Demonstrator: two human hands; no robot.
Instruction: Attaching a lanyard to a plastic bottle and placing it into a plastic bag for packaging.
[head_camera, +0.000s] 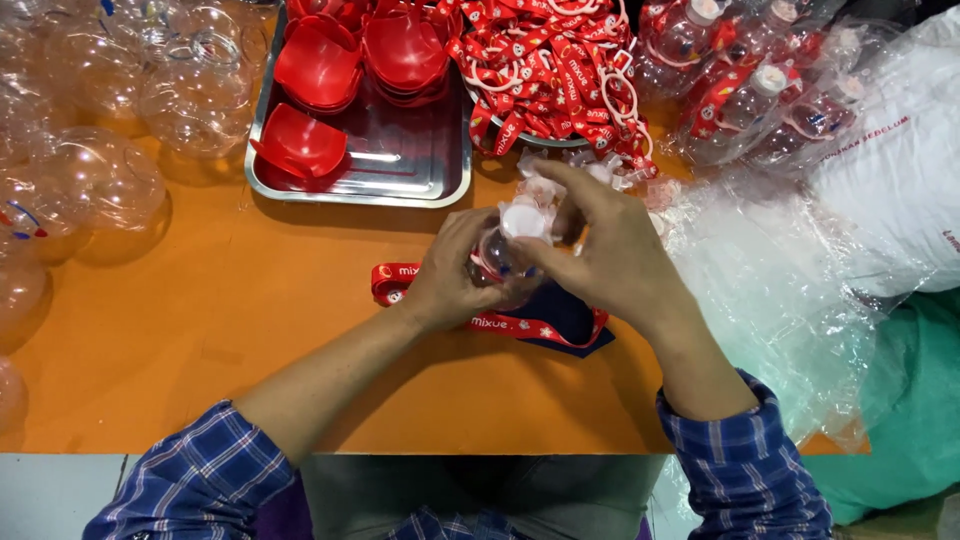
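Bottle held above the orange surface, cap tilted toward 1 o'clock. Left hand wrapped around the body from 8 o'clock; right hand fingers pinching at the cap from 3 o'clock. Strap lying beneath.

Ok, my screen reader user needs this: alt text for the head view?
Two hands, left hand and right hand, hold a small clear bottle with a white cap over an orange table. Behind sit a steel tray of red bowls and piled red straps.

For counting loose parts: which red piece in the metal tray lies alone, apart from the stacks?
The red piece at the tray's front left; the others sit stacked along the back.
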